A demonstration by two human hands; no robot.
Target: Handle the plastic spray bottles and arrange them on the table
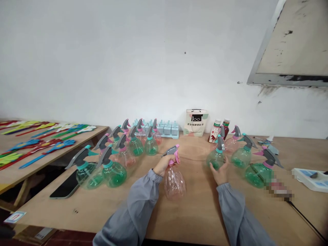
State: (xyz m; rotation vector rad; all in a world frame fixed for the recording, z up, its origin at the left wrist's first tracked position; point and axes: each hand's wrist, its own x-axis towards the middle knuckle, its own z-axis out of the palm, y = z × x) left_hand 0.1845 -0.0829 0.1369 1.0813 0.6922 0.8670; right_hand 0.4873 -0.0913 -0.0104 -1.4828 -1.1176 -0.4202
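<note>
My left hand (164, 164) is closed around the neck of a pink see-through spray bottle (174, 184), which is upright in front of me. Its grey and pink spray head shows above my fingers. My right hand (220, 170) has its thumb and fingers around the lower body of a green spray bottle (214, 158) with a grey and turquoise head. More spray bottles are on both sides: a green one (114, 173) among several at left, and a green one with a pink collar (258, 175) at right.
A phone (65, 186) lies at left. Against the wall are a pale blue mould tray (167, 130), a paper bag (196, 123) and two bottles with green caps (214, 130). A white tray (312, 179) is at right. Coloured hand-shaped sticks (55, 145) cover the left table.
</note>
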